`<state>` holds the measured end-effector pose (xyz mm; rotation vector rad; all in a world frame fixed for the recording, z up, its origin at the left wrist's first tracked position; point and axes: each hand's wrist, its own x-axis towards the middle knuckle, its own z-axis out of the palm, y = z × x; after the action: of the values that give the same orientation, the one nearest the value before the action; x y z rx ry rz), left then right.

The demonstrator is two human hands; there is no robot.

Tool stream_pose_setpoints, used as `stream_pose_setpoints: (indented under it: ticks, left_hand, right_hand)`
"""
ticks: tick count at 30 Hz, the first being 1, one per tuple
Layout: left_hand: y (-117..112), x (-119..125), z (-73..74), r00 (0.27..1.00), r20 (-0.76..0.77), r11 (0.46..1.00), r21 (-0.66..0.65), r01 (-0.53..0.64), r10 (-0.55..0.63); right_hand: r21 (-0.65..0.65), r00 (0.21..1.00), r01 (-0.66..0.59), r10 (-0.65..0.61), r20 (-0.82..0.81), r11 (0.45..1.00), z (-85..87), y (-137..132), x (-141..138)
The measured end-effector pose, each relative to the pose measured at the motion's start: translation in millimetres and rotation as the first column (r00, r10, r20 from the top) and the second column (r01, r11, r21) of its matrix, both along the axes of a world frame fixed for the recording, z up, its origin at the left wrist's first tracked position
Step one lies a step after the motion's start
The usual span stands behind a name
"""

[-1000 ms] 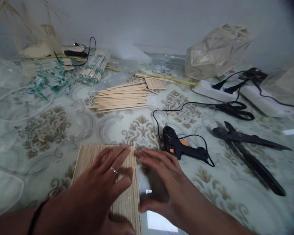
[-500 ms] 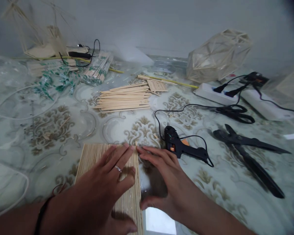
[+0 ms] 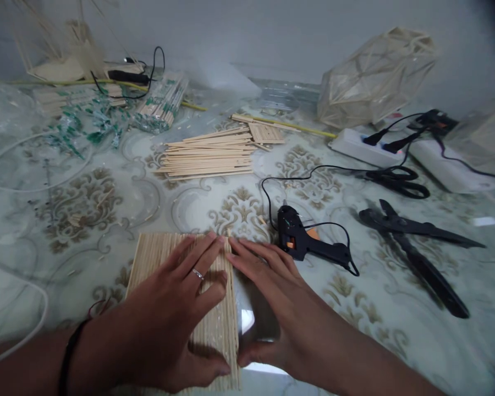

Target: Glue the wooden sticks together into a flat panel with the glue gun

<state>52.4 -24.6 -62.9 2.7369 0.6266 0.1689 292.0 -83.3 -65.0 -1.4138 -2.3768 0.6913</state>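
Observation:
A flat panel of thin wooden sticks (image 3: 214,335) laid side by side rests on the patterned table in front of me. My left hand (image 3: 177,302) lies over it with fingers spread, fingertips near its far right corner and thumb by its right edge. Along that right edge is my right hand (image 3: 276,297), its fingertips and thumb touching the outermost stick from the side, fingers stretched out. Just beyond my right fingers lies a black glue gun (image 3: 299,236) on its side.
A pile of loose sticks (image 3: 208,157) lies farther back. At right are black pruning shears (image 3: 412,242), scissors (image 3: 400,180) and a white power strip (image 3: 367,147) with plugs. Packaged sticks (image 3: 160,104) and green-printed wrappers (image 3: 74,132) are at back left; a stick-framed model (image 3: 375,82) stands back right.
The view has shifted slightly, so the table things sit a little higher. Both hands stay at the panel's right edge, with the right fingers a touch nearer its far corner.

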Motion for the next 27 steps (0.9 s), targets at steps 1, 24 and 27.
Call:
stream_pose_setpoints:
  ticks: [1,24,27]
  left_hand:
    - [0,0,0.3,1.0,-0.003,1.0,-0.001,0.001,-0.001]
    - [-12,7,-1.4,0.998,-0.01,0.998,-0.005,-0.055,0.055]
    - [-13,7,-2.9,0.998,-0.011,0.998,0.008,-0.064,0.065]
  right_hand:
    - [0.005,1.0,0.006,-0.006,-0.005,1.0,-0.5,0,0]
    - [0.03,0.998,-0.057,0.056,0.038,0.998,2.7,-9,-2]
    - [0.031,0.998,-0.056,0.055,0.035,0.998,2.9,-9,-3]
